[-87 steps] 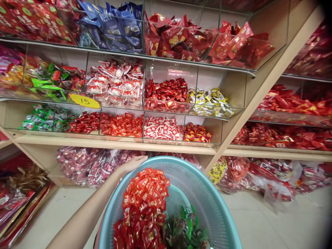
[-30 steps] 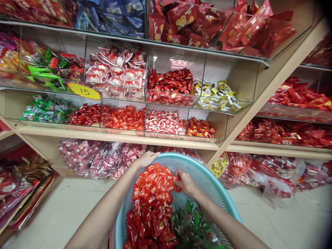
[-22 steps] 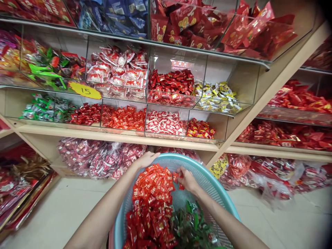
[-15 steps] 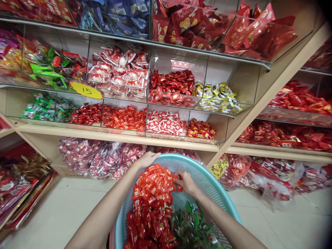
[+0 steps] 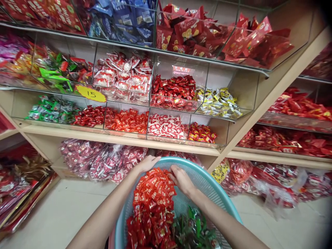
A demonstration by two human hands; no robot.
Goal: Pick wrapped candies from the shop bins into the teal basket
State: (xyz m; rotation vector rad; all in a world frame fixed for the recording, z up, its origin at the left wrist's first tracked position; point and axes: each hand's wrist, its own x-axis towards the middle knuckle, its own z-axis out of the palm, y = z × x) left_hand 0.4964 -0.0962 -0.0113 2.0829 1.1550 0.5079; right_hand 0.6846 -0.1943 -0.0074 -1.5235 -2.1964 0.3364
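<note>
A teal plastic basket (image 5: 207, 176) with mesh sides is low in front of me. My left hand (image 5: 148, 164) grips its far left rim. Inside on the left lie bright orange-red wrapped candies (image 5: 154, 186), with darker red wrapped candies (image 5: 151, 221) nearer to me. Candies in clear and green wrappers (image 5: 195, 226) fill the near right. Within the basket, my right hand (image 5: 181, 180) curls its fingers at the right edge of the orange-red candies; its fingertips are partly hidden against the pile.
Beyond the basket stands a wooden shelf (image 5: 121, 139) with clear bins of wrapped candies (image 5: 166, 126). A yellow price tag (image 5: 90, 93) reads 15. Bagged candies (image 5: 103, 159) sit under the shelf; more bags (image 5: 275, 183) lie right. Flat packages (image 5: 23, 190) stand at the left.
My right hand has moved slightly up and left, closer against the orange-red candies. My left hand stays on the rim. The view has shifted slightly, so the shelves appear lower.
</note>
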